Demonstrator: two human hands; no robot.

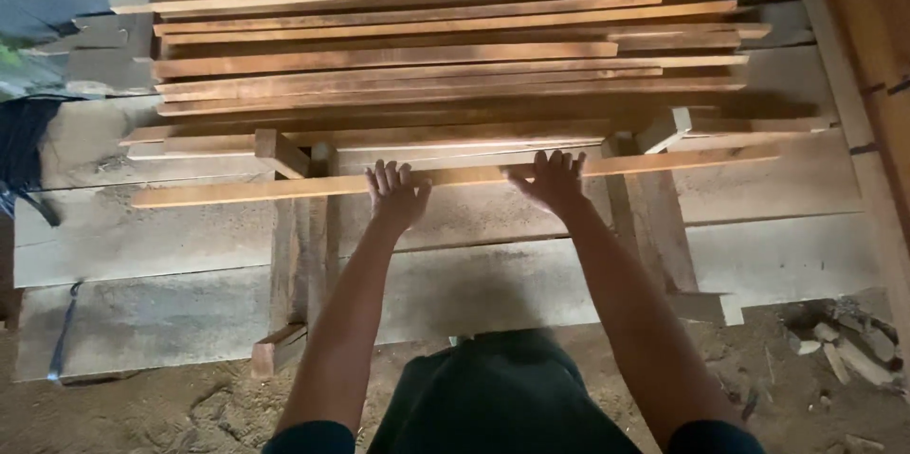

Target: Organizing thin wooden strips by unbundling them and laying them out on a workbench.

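Both hands lie flat with fingers spread, the left hand (396, 196) and the right hand (555, 179) pressing on one long slat (246, 192) that lies across the worktop (142, 245), just before the stack (445, 46).

Both arms outstretched, fingers (384, 170) spread

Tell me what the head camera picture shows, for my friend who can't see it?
A person's left hand and right hand rest flat, fingers spread, on a long thin wooden strip lying across cross supports. Behind it lies a stack of similar reddish strips, all over wide grey planks above a dusty floor.
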